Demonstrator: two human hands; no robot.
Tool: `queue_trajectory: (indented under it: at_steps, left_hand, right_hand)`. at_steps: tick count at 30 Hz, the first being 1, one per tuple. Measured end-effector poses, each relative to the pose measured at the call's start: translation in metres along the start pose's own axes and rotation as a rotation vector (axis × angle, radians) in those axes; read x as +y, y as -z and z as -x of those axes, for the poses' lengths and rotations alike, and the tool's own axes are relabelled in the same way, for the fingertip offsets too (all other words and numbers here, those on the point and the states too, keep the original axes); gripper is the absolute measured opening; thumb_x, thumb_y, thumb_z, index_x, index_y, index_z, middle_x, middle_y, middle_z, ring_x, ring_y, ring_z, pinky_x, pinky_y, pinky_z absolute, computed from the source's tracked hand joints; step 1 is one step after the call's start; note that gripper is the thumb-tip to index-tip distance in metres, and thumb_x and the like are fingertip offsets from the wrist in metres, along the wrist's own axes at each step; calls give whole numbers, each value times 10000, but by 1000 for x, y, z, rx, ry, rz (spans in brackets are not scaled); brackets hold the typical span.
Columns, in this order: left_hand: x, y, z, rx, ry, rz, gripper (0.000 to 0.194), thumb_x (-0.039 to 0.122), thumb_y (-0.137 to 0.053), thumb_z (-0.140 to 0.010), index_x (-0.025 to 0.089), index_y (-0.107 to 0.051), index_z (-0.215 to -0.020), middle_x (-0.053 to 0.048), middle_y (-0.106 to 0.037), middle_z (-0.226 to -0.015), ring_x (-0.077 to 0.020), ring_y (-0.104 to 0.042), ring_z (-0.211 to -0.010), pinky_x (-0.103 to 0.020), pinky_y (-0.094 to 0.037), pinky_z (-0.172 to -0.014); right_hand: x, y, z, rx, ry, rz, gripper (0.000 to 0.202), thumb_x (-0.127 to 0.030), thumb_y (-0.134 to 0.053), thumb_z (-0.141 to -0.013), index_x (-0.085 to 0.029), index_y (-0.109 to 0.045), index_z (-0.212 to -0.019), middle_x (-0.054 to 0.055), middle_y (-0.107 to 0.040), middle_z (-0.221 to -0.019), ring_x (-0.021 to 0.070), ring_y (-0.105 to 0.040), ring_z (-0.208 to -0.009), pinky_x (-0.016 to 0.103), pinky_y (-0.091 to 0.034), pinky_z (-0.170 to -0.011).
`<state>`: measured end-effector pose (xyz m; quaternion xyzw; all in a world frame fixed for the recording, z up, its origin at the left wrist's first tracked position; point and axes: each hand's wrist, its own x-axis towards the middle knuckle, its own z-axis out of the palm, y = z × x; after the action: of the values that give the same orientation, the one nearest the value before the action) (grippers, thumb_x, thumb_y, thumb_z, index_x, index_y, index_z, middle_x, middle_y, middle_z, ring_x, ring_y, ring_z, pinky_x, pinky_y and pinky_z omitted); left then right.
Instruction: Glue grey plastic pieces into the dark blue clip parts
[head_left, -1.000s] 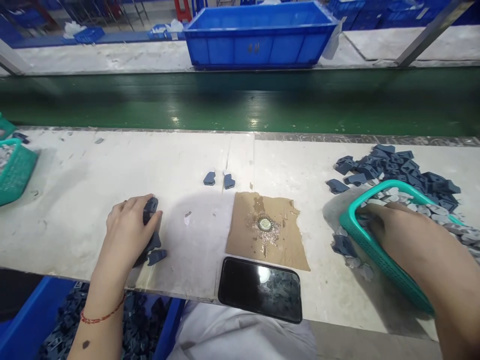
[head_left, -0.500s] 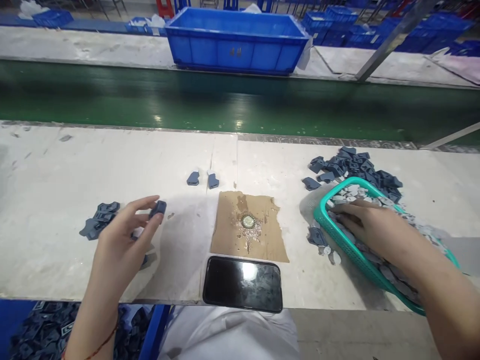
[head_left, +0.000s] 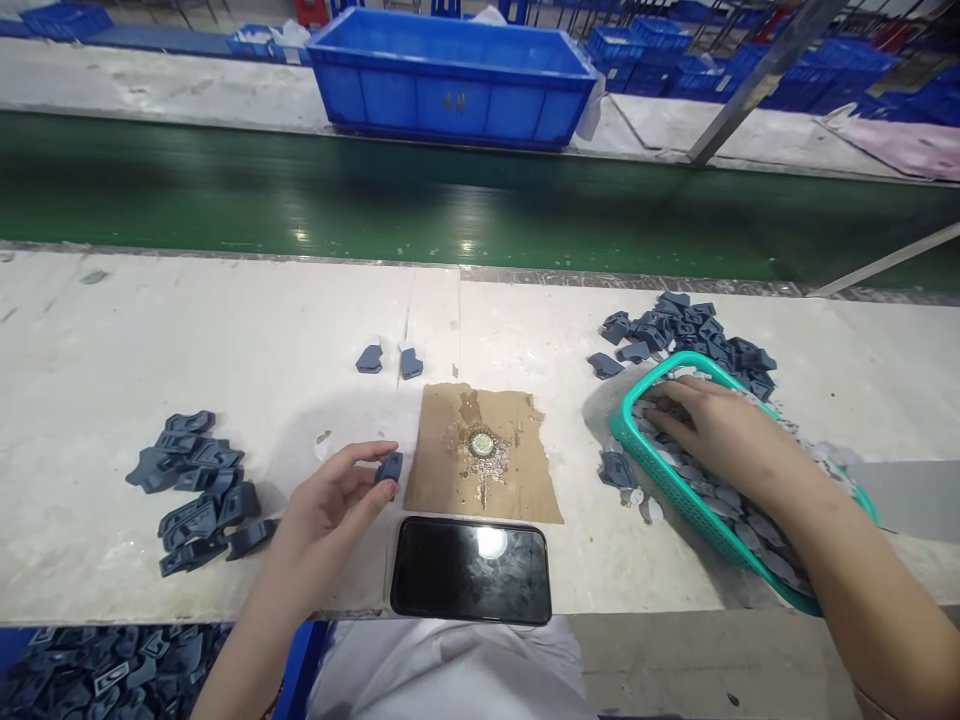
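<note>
My left hand (head_left: pixel 330 510) pinches a small dark blue-grey plastic part (head_left: pixel 389 467) between thumb and fingers, just left of a brown cardboard piece (head_left: pixel 442 480). A round, pale disc-like thing (head_left: pixel 482 444) sits on the cardboard amid wet, shiny spots. My right hand (head_left: pixel 712 425) reaches into a green plastic basket (head_left: pixel 675 478) of flat grey-white pieces (head_left: pixel 724 497). Its fingertips are down among these pieces, so what they grip, if anything, is hidden. Left of my left hand lies a group of similar dark parts (head_left: pixel 199 490).
A black phone (head_left: pixel 471 570) lies at the table's front edge. Two dark parts (head_left: pixel 411 362) lie behind the cardboard, and a heap (head_left: pixel 690 330) sits behind the basket. Beyond runs a green conveyor belt (head_left: pixel 375 215), with a blue crate (head_left: pixel 450 95) past it. Below left, a bin holds more parts (head_left: pixel 112 670).
My left hand has moved right and nearer the front edge with the dark part, away from the left group and towards the cardboard. My right hand stays in the basket. The view has shifted slightly.
</note>
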<state>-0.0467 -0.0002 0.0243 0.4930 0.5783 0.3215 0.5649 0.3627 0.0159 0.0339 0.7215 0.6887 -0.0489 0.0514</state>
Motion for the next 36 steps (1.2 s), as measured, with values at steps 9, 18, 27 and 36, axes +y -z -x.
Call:
queue_trajectory:
  at_steps: [9, 18, 27, 36]
  left_hand:
    - [5, -20, 2, -18, -3, 130, 227, 337, -702, -895, 228, -679, -1092, -60, -750, -1064, -215, -695, -1028, -313, -546, -911]
    - [4, -28, -8, -98, 21, 180, 290, 388, -757, -853, 206, -700, -1072, -79, -771, -1069, -234, -715, -1063, -340, -562, -965]
    - [2, -44, -12, -101, -46, 117, 272, 386, -591, -981, 194, -675, -1154, -94, -726, -1245, -189, -688, -958, -313, -561, -897]
    - [-10, -48, -9, -167, -84, 122, 273, 375, -540, -1029, 237, -645, -1239, -70, -701, -1304, -164, -670, -956, -277, -547, -897]
  right_hand:
    - [-8, 20, 9, -43, -138, -298, 204, -401, -585, -945, -218, -671, -976, 113, -742, -944, 276, -695, -838, 351, -496, -697]
    - [-69, 42, 19, 100, -115, -953, 307, -543, -672, -888, -247, -729, -946, 87, -745, -1009, 218, -688, -857, 321, -530, -707]
    - [-137, 12, -4, -54, 327, -890, 171, -336, -572, -995, -211, -684, -1028, 38, -752, -901, 175, -694, -799, 284, -517, -697]
    - [-140, -9, -12, 4, 552, -781, 142, -191, -514, -1029, -185, -633, -952, 39, -712, -885, 165, -668, -828, 276, -496, -736]
